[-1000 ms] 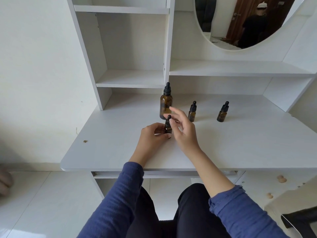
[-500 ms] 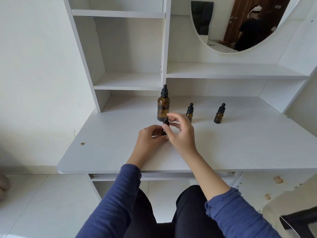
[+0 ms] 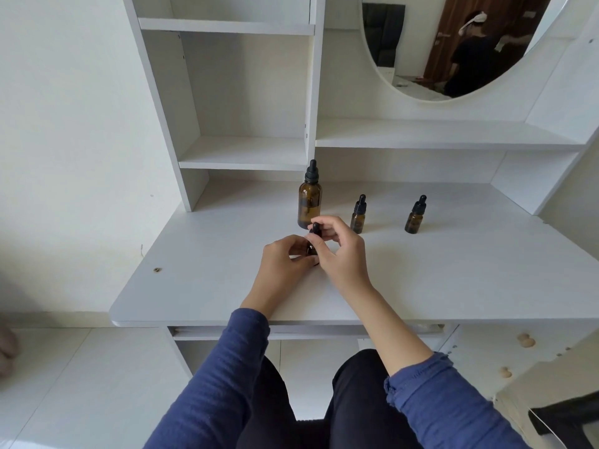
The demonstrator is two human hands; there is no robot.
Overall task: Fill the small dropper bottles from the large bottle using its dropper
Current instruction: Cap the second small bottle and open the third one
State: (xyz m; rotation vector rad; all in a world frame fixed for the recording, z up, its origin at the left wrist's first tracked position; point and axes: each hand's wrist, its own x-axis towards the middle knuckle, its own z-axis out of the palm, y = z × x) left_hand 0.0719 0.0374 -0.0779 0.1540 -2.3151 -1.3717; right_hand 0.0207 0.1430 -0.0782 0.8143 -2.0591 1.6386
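Since half a second ago, both hands sit slightly nearer the large bottle (image 3: 310, 202), and the dropper cap (image 3: 315, 229) pokes higher out of my right hand (image 3: 340, 254). Large bottle unmoved, capped, at 12 o'clock from the hands, just behind them.

Left hand (image 3: 282, 264): fingers clamped on the body of the small bottle (image 3: 311, 251), which is mostly hidden; only a dark sliver shows between the hands. Held low over the counter (image 3: 201, 286) so the glass stays steady while the top is worked.

Right hand: thumb and forefinger pinched on the dropper cap from above, other fingers spread clear. Judgement: unscrewing the cap to open this bottle for filling; whether the thread is already free, cannot tell.

Second small bottle (image 3: 358, 215) stands at 1 o'clock from the hands, near; third small bottle (image 3: 416, 215) at 2 o'clock, well apart. Both upright, capped, in a row right of the large bottle, presumably queued within reach.

Risk: small glass, slippery grip; cap removal may tilt it. Filling not yet begun.
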